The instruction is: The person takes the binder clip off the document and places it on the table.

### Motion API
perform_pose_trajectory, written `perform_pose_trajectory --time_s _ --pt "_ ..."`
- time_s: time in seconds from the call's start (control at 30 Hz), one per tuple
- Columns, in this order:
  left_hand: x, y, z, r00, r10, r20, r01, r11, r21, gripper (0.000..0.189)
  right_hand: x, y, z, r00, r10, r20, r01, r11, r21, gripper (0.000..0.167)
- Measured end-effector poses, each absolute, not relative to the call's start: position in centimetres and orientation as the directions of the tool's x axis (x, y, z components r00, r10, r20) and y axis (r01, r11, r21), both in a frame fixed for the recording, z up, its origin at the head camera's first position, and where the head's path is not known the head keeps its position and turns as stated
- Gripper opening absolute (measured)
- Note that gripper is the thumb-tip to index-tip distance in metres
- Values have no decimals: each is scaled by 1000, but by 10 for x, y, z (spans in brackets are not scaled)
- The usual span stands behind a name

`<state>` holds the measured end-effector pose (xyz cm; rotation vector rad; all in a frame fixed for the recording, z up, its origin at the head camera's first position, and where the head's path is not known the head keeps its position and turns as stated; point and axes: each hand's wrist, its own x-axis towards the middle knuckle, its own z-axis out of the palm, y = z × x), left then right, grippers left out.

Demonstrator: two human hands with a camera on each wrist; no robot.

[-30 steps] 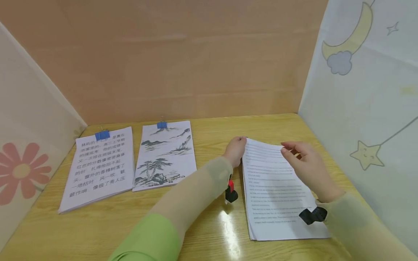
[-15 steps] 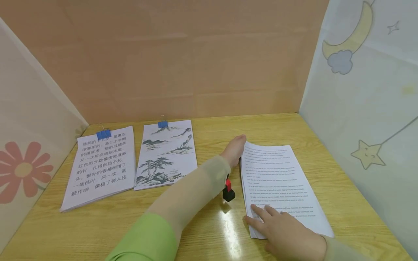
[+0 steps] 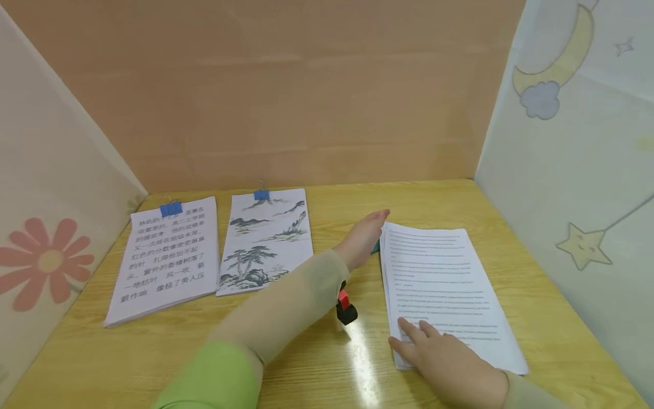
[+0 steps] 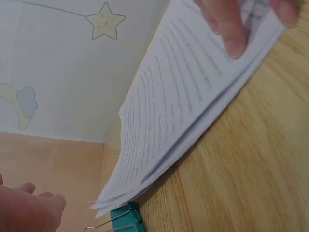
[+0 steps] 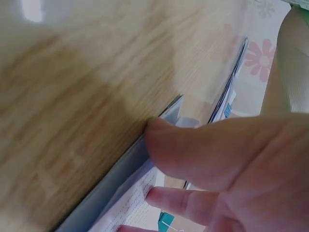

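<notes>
A stack of printed paper sheets (image 3: 439, 272) lies on the right part of the wooden table, its left edges slightly fanned. By its far left corner is my left hand (image 3: 363, 236), fingers straight and holding nothing. A green binder clip (image 4: 128, 218) shows under that corner in the left wrist view; in the head view the left hand mostly covers it. My right hand (image 3: 444, 355) rests with spread fingers on the stack's near left corner. In the right wrist view the thumb (image 5: 166, 145) lies at the sheets' edge, with the fingers over the printed side.
To the left lie a stack of sheets with large Chinese text (image 3: 166, 261) and a stack with an ink landscape (image 3: 271, 238). Each carries a blue binder clip (image 3: 261, 195) at its top. A brown panel (image 3: 306, 102) closes off the back, and patterned panels stand at both sides.
My right hand has come from the stack's far right corner down to its near left corner. The left hand's fingers have let go of the far left corner and straightened.
</notes>
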<state>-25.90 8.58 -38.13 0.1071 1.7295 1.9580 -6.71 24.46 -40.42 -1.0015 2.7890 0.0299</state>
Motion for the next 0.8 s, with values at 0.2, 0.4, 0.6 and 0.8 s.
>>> perform_pose_trajectory --time_s 0.2,0.4,0.6,0.8 --pt "-241 53 -388 -885 422 -198 -230 -28 973 46 -74 249 -409 -775 -605 -183 -606 793 -61 53" --pt "-226 33 -404 -889 405 -215 -269 -81 960 43 -86 256 -412 -802 -552 -227 -544 833 -102 53" --pt "-211 18 -410 -883 406 -235 -304 -114 946 39 -99 270 -410 -802 -566 -192 -552 824 -123 59" --pt "-193 -6 -410 -838 484 -252 -326 -74 943 36 -121 287 -407 -802 -558 -215 -529 829 -181 65"
